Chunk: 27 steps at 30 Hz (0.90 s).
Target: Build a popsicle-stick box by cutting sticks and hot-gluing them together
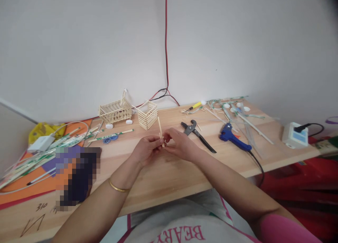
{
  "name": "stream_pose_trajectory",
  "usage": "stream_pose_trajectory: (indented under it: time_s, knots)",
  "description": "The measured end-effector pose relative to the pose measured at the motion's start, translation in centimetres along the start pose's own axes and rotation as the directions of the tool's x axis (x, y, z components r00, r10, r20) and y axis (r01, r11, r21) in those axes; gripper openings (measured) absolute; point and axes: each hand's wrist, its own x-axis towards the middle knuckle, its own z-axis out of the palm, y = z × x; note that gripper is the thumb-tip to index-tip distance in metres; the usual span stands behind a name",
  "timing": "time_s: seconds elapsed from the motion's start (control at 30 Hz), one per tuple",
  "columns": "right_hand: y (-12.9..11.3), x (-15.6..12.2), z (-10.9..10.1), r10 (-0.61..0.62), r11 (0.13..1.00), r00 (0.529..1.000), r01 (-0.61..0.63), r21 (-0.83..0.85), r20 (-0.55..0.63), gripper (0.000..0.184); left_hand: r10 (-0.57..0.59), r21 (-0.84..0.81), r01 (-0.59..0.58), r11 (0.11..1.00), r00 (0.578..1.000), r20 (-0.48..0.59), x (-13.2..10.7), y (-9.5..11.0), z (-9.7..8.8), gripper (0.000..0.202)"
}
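Both of my hands meet over the middle of the wooden table [169,179]. My left hand [146,148] and my right hand [179,142] pinch the lower end of a thin pale wooden stick [160,128], which stands nearly upright and leans a little left. A gold bangle [117,187] circles my left wrist. Behind the hands stand a small cart built of sticks [115,111] with white bottle-cap wheels and an open stick cube [148,114].
Black pliers [196,130] and a blue glue gun [233,137] lie right of my hands. Wrapped chopsticks and white caps [237,109] litter the far right; more chopsticks and a white charger [41,143] lie left on orange paper. A white power adapter [295,134] sits at the right edge.
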Motion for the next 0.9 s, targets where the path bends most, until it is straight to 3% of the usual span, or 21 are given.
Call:
stream_pose_trajectory:
  time_s: [0.2, 0.3, 0.4, 0.47, 0.57, 0.7, 0.8, 0.9]
  knots:
    - [0.3, -0.2, 0.2, 0.031, 0.997, 0.999, -0.029, 0.074, -0.019, 0.018, 0.034, 0.082, -0.035, 0.996, 0.999, 0.009, 0.2, -0.3, -0.2, 0.025]
    - [0.3, -0.3, -0.2, 0.071, 0.980, 0.997, -0.077, 0.184, 0.035, 0.022, 0.103, 0.174, -0.103, 0.979, 0.995, 0.008, 0.2, -0.6, -0.1, 0.022]
    - [0.4, -0.3, -0.7, 0.139, 0.935, 0.987, -0.157, 0.319, 0.080, 0.033, 0.199, 0.317, -0.188, 0.930, 0.980, -0.002, 0.1, -0.5, 0.1, 0.020]
    - [0.5, -0.2, -0.8, 0.205, 0.906, 0.977, -0.213, 0.366, 0.062, 0.031, 0.274, 0.453, -0.242, 0.858, 0.962, -0.006, 0.0, -0.2, 0.3, 0.019]
    - [0.4, 0.0, -0.6, 0.255, 0.905, 0.967, -0.249, 0.345, 0.029, 0.018, 0.357, 0.603, -0.310, 0.735, 0.933, 0.044, -0.2, -0.1, 0.4, 0.017]
    - [0.3, -0.1, -0.3, 0.224, 0.942, 0.975, -0.218, 0.255, 0.005, 0.016, 0.393, 0.680, -0.356, 0.641, 0.913, 0.106, -0.1, -0.6, 0.5, 0.015]
    - [0.4, -0.4, -0.5, 0.179, 0.966, 0.984, -0.176, 0.191, -0.002, 0.015, 0.405, 0.703, -0.367, 0.609, 0.906, 0.123, 0.0, -0.8, 0.5, 0.014]
    - [0.4, -0.6, -0.7, 0.151, 0.980, 0.988, -0.151, 0.133, 0.014, 0.015, 0.388, 0.665, -0.391, 0.636, 0.907, 0.161, 0.0, -0.7, 0.6, 0.015]
